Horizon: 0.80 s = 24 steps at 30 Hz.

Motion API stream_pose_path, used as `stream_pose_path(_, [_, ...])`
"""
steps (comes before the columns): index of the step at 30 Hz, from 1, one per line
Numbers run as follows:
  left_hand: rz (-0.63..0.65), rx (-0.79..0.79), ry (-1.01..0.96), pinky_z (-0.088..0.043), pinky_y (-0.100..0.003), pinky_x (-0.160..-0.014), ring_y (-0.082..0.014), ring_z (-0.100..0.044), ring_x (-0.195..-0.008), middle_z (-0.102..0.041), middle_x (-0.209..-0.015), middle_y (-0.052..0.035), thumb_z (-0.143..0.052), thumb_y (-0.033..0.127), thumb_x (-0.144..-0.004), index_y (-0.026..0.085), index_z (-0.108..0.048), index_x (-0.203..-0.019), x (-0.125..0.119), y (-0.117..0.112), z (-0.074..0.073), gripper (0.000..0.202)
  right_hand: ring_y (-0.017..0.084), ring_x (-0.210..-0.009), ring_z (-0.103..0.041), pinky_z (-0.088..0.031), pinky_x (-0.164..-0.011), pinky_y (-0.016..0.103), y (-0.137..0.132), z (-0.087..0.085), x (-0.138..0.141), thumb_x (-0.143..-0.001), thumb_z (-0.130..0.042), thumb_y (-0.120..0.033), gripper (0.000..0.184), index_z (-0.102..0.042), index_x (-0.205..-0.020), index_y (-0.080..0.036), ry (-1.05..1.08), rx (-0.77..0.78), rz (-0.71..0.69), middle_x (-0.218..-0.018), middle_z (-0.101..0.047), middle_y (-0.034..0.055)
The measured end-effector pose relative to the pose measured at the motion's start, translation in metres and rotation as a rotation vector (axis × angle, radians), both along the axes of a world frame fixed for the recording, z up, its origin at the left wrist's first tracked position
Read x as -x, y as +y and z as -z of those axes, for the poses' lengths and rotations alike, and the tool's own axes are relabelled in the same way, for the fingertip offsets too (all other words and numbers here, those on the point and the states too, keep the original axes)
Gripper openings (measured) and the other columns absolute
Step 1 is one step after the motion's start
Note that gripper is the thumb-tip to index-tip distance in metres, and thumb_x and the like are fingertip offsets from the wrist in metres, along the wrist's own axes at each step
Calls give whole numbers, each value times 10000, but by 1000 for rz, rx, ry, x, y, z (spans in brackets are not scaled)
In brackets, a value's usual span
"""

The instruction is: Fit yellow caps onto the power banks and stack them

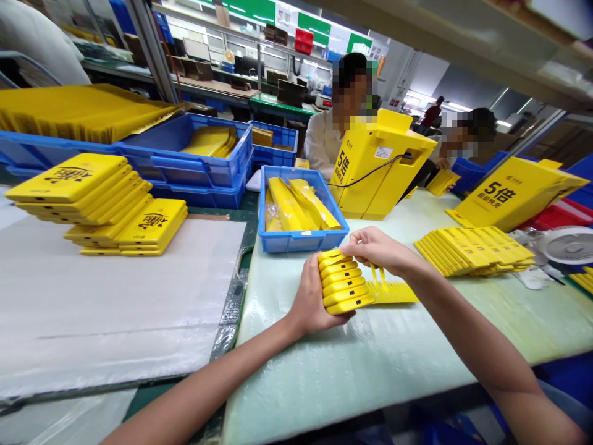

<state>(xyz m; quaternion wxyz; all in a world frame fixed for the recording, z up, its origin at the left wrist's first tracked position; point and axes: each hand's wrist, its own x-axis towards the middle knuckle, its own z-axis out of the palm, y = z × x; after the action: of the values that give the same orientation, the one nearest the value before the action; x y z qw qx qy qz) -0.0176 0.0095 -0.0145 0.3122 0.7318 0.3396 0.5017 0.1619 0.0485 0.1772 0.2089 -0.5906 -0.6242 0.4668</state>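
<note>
My left hand (311, 296) is wrapped round a stack of several yellow power banks (343, 282) held on edge just above the pale green table (370, 358). My right hand (377, 248) rests on the top of that stack, fingers curled over the uppermost bank. Behind the stack, flat on the table, lies a yellow comb-like rack (391, 290) with upright prongs.
A small blue bin (301, 238) of bagged yellow parts stands just beyond my hands. Yellow power banks are piled at left (97, 198) and fanned out at right (472, 250). Larger blue crates (185, 164), yellow charging stations (380, 167) and two seated people lie beyond.
</note>
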Motion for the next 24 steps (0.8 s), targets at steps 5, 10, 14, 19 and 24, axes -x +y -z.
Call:
stream_pose_path(5, [-6,-4,12,-458,-757,-1286,-512,-511,-1517,-448,-1585,-213,-989,578,-676,262,-166,-1689,0,0,-2,1343,87,-489,-381,-247,-485,260,3,-9,7,-836,-849,-302,368,-533,-665,-225,-95,-35,15,-531,-503,-55])
stream_pose_path(10, [-10,-8,1,-466,-740,-1285,-499,-529,-1501,-461,-1577,-205,-997,554,-662,264,-175,-1697,-1,0,-1,1353,92,-489,-392,-248,-471,257,4,-7,7,-853,-807,-293,357,-512,-661,-231,-125,-34,8,-541,-511,-45])
stream_pose_path(14, [-24,10,14,-465,-757,-1280,-520,-513,-1520,-441,-1596,-220,-1011,567,-653,258,-158,-1706,0,0,0,1390,102,-497,-401,-272,-460,264,12,-7,5,-860,-820,-338,428,-521,-576,-223,-267,-42,-60,-533,-505,-23])
stream_pose_path(19, [-9,-11,17,-466,-764,-1279,-520,-518,-1520,-451,-1595,-221,-1008,570,-661,260,-188,-1698,0,1,0,1358,122,-489,-429,-295,-454,288,17,-12,4,-826,-921,-378,517,-551,-503,-216,-454,-64,-103,-500,-534,15])
stream_pose_path(24, [-5,-34,22,-438,-761,-1309,-526,-508,-1540,-448,-1609,-227,-1002,588,-651,251,-160,-1722,0,3,4,1404,110,-494,-380,-286,-479,297,7,-14,-1,-924,-823,-468,557,-522,-526,-220,-323,-54,-52,-526,-490,-3])
